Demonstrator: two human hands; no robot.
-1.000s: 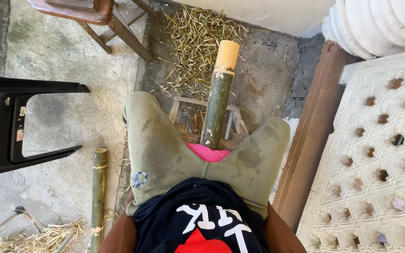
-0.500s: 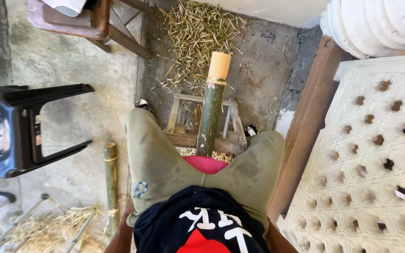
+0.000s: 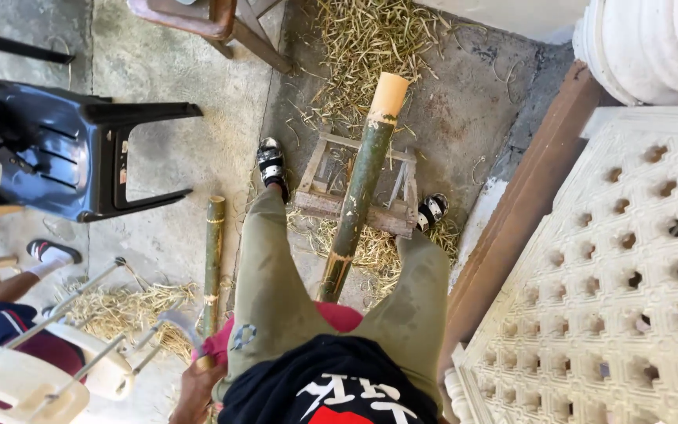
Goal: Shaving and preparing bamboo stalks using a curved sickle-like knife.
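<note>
The concrete floor (image 3: 174,157) carried scattered straw (image 3: 370,47), a small wooden frame (image 3: 331,200) with a green bamboo pole (image 3: 362,184) leaning across it, a shorter bamboo piece (image 3: 213,251), and a dark plastic chair (image 3: 56,149).

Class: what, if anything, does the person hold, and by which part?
The left hand grips a grey curved-bladed tool by its pale handle; the right hand is out of view.

Single head camera looks steeply down, close over the lap.

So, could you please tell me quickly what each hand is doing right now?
Left hand: closed on a tool handle.
Right hand: not in view.
</note>
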